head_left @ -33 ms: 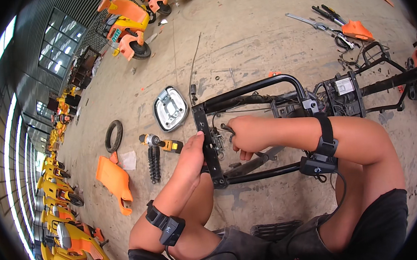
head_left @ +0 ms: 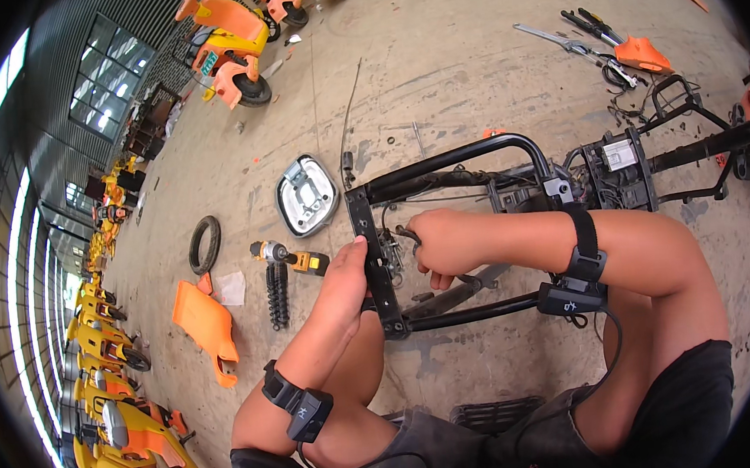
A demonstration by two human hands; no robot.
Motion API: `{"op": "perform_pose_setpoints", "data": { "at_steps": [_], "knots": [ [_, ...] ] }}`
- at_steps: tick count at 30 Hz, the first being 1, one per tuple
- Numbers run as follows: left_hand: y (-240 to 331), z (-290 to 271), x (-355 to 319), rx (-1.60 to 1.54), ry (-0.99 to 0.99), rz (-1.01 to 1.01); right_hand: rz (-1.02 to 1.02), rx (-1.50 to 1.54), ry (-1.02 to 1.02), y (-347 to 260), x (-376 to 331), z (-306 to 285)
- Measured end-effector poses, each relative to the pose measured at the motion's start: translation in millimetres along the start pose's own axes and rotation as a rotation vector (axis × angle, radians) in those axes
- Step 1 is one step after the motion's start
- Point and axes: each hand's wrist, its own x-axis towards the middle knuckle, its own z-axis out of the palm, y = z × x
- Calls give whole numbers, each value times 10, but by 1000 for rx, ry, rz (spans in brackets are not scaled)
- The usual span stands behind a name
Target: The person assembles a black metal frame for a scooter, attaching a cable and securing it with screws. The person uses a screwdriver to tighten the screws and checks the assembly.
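Observation:
A black tubular metal frame (head_left: 474, 153) lies on the concrete floor in front of my knees. My left hand (head_left: 344, 284) grips the flat black plate (head_left: 364, 222) at the frame's left end. My right hand (head_left: 447, 245) is closed in a fist just right of that plate, around a small dark hooked piece (head_left: 403, 231) that sticks out toward the plate. I cannot tell what that piece is. Wires and a black box (head_left: 616, 169) sit further right on the frame. Both wrists wear black bands.
Left of the frame lie a yellow and black cordless drill (head_left: 294, 257), a silver lamp housing (head_left: 305, 195), a black coil spring (head_left: 277, 295), a small tyre (head_left: 204, 244) and an orange panel (head_left: 203, 324). Hand tools and an orange part (head_left: 641, 54) are far right. Orange-yellow ride-on vehicles (head_left: 231, 44) stand behind and to the left.

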Motion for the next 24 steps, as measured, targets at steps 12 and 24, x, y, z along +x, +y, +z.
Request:
{"op": "perform_pose_setpoints", "data": {
  "at_steps": [12, 24],
  "knots": [
    [7, -12, -15, 5, -25, 11, -46, -252, -16, -191, 170, 56],
    [-15, -61, -4, 13, -110, 24, -9, 69, -5, -337, 146, -19]
  ]
}}
